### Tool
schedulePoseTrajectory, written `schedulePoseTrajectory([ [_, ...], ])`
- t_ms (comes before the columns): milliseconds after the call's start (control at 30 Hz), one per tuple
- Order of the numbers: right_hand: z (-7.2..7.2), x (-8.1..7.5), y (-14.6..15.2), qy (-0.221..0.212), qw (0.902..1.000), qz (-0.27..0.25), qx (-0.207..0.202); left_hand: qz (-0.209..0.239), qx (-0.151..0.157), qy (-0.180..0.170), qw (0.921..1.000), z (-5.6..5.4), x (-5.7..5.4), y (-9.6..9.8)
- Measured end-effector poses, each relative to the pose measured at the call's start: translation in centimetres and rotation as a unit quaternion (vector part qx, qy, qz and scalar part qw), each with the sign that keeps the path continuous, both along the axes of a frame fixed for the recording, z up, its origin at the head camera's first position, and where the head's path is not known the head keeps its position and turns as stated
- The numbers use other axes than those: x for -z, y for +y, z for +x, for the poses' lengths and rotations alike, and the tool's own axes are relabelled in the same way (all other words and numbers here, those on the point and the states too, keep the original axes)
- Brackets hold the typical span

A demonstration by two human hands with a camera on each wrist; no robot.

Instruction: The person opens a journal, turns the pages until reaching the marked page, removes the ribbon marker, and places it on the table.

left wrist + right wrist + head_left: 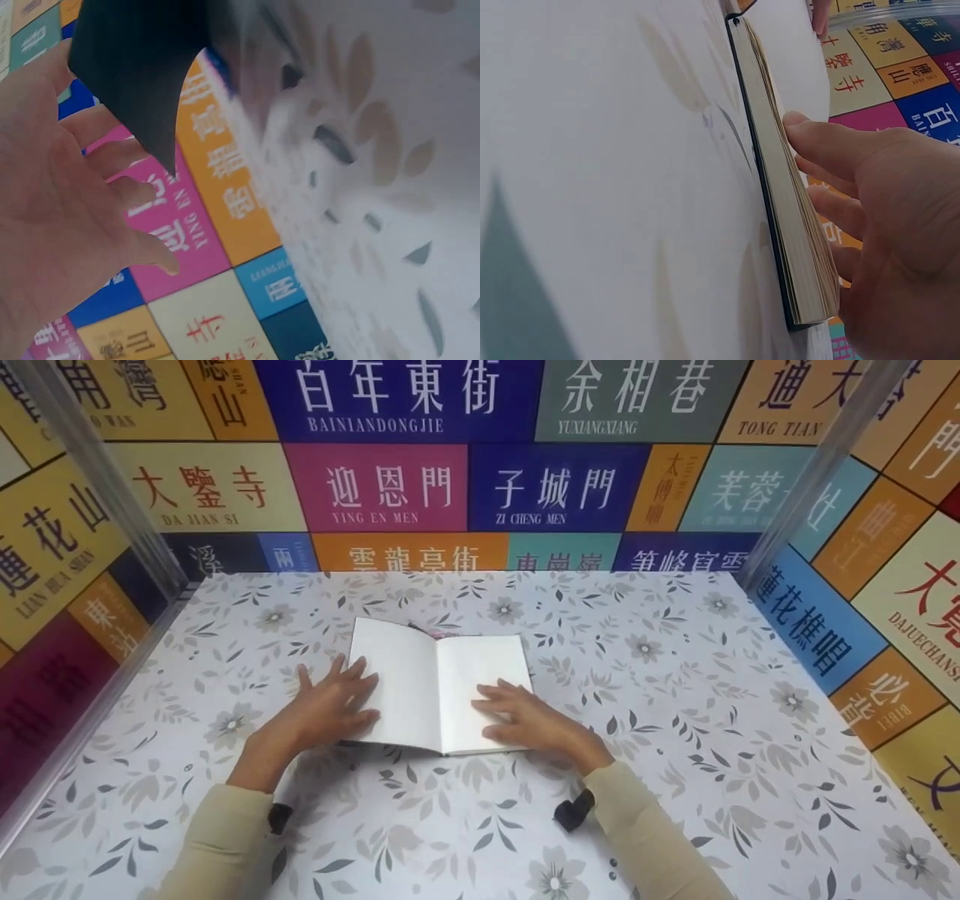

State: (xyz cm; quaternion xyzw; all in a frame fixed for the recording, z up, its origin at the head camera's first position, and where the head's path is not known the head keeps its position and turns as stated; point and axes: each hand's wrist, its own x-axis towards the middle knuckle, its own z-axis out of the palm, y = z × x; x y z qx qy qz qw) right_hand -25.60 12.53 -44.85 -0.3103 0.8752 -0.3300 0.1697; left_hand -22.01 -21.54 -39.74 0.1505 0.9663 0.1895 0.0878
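Observation:
An open book [401,690] with blank white pages lies on the table, its spine running away from me. My left hand [326,709] rests at the outer edge of the left page, fingers spread. On the right page lie the loosely extended fingers of my right hand [536,718]. The left wrist view shows the book's dark cover [135,67] beside the left fingers, its lower corner lifted off the table. In the right wrist view, a thick page block [776,195] sits on a dark back cover, with the right thumb and fingers on its upper side.
A floral cloth [637,810] covers the table. A small pinkish, patterned item [444,635] peeks out behind the book's far edge, mostly hidden. Panels with colourful street signs [375,487] enclose the back and sides, with clear corner posts [814,472].

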Motion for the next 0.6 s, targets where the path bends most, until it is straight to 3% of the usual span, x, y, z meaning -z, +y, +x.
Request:
schedulePoseTrajectory([
  [167,-0.2,0.1,-0.1,0.024,0.9995,-0.006,-0.017,-0.025,0.03,-0.063,0.9973,-0.4,1.0,1.5],
  [300,-0.1,0.0,-0.1,0.025,0.9995,0.006,-0.016,-0.036,0.032,-0.103,0.9935,-0.8,1.9,3.0],
  [600,0.2,-0.6,0.1,0.038,0.996,0.077,-0.024,-0.081,0.047,-0.098,0.9908,-1.9,2.8,6.9],
])
